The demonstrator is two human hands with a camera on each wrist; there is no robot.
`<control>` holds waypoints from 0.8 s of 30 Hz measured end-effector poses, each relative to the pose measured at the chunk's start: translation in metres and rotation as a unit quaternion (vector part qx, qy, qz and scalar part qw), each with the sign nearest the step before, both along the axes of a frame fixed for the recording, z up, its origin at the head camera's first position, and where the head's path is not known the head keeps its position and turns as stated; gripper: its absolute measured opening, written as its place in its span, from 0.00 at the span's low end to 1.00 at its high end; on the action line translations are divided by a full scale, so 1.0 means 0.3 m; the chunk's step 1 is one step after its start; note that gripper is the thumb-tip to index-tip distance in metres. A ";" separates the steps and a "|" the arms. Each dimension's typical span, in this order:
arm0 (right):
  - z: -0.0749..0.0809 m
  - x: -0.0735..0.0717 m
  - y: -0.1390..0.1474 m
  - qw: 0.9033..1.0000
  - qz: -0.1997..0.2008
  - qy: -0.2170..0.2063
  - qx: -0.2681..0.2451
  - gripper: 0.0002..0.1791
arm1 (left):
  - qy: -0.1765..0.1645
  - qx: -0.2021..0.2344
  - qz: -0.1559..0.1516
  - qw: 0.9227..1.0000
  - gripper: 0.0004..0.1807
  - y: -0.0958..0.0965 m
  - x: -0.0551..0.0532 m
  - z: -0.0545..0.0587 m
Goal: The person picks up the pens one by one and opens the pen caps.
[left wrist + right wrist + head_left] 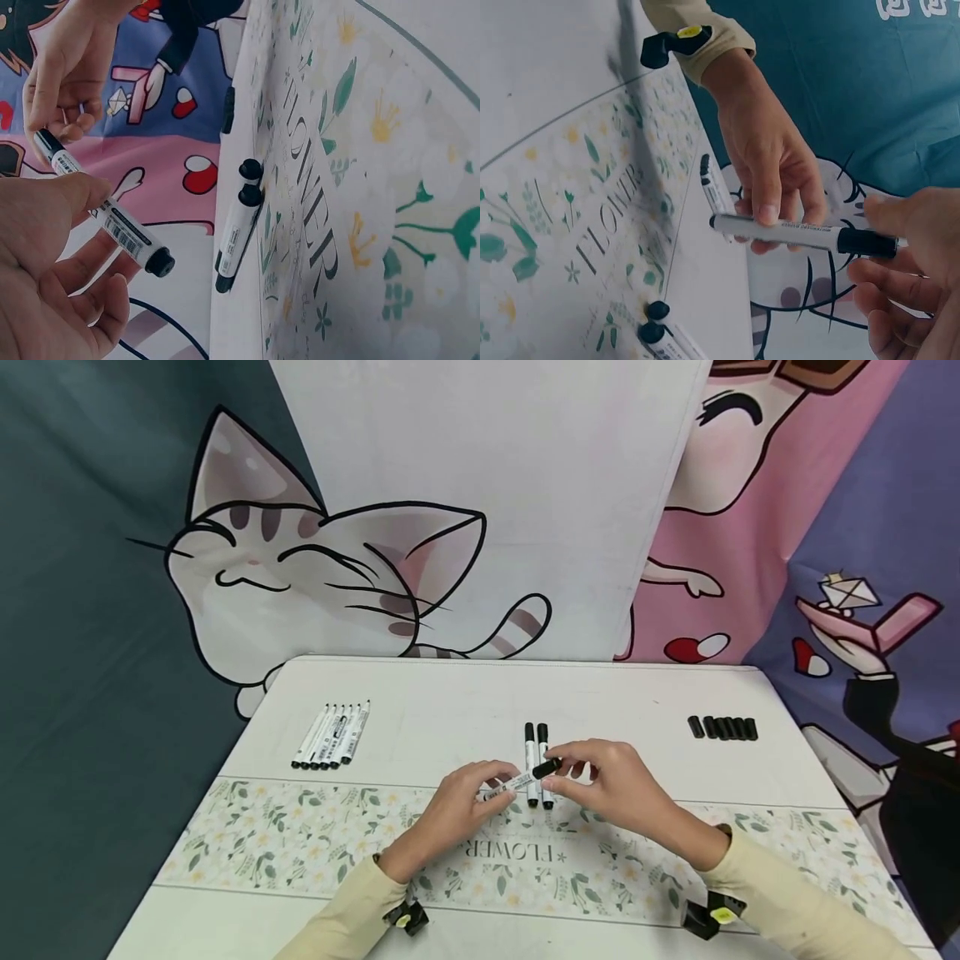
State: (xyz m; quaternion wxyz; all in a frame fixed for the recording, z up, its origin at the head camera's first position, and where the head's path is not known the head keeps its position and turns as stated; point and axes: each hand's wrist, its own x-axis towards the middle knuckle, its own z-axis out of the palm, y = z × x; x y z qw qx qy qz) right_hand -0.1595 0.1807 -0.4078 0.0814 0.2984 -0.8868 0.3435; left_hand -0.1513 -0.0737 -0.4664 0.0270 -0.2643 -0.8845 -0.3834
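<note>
A white whiteboard marker (517, 782) with a black cap is held aslant above the table. My left hand (467, 799) pinches its white barrel between thumb and fingers. At the other end, my right hand (611, 781) has thumb and fingers around the black cap (866, 243), which sits on the barrel. Behind the hands, two capped markers (530, 760) lie side by side on the table. In the left wrist view, that pair of markers (238, 232) shows beyond the held one.
At the table's left lies a row of several uncapped markers (333, 735), tips pointing away. Several loose black caps (723, 727) line up at the far right. A floral printed band (300, 835) runs across the white table, and cartoon-printed cloth (487, 460) hangs behind it.
</note>
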 end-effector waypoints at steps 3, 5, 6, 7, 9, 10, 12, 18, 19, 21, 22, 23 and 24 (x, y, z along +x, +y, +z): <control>0.001 0.008 -0.006 1.000 0.009 0.014 0.000 0.13 | -0.004 -0.004 -0.001 1.000 0.14 0.001 0.003 0.004; 0.001 0.014 -0.009 1.000 0.011 0.029 0.004 0.11 | -0.003 -0.010 -0.002 1.000 0.14 0.003 0.006 0.004; 0.001 0.017 -0.011 0.999 0.012 0.036 0.006 0.10 | -0.003 -0.012 -0.003 1.000 0.15 0.003 0.006 0.003; 0.001 0.019 -0.012 0.999 0.011 0.043 0.008 0.09 | 0.000 -0.013 -0.004 1.000 0.15 0.004 0.007 0.002; 0.002 0.024 -0.014 0.998 0.007 0.054 0.012 0.07 | 0.009 -0.014 -0.011 1.000 0.15 0.006 0.007 -0.001; 0.003 0.025 -0.015 0.998 0.006 0.056 0.013 0.06 | 0.016 -0.012 -0.015 1.000 0.16 0.007 0.008 -0.003; 0.007 0.028 -0.015 0.998 0.004 0.056 0.010 0.06 | 0.033 -0.010 -0.023 0.999 0.16 0.010 0.006 -0.006; 0.019 0.033 -0.017 0.998 0.013 0.056 0.002 0.05 | 0.092 0.001 -0.022 0.996 0.18 0.022 -0.003 -0.012; 0.021 0.033 -0.018 0.998 0.016 0.057 0.002 0.05 | 0.098 0.005 -0.018 0.995 0.18 0.025 -0.005 -0.012; 0.027 0.035 -0.020 0.998 0.021 0.059 0.001 0.05 | 0.104 0.012 -0.010 0.994 0.18 0.030 -0.007 -0.011; 0.030 0.036 -0.021 0.998 0.024 0.060 0.001 0.05 | 0.103 0.017 -0.007 0.995 0.18 0.032 -0.008 -0.012; 0.031 0.037 -0.022 0.998 0.027 0.062 0.000 0.05 | 0.099 0.026 -0.004 0.995 0.18 0.033 -0.009 -0.012; 0.033 0.037 -0.022 0.997 0.029 0.064 0.000 0.05 | 0.094 0.034 -0.002 0.995 0.17 0.034 -0.009 -0.012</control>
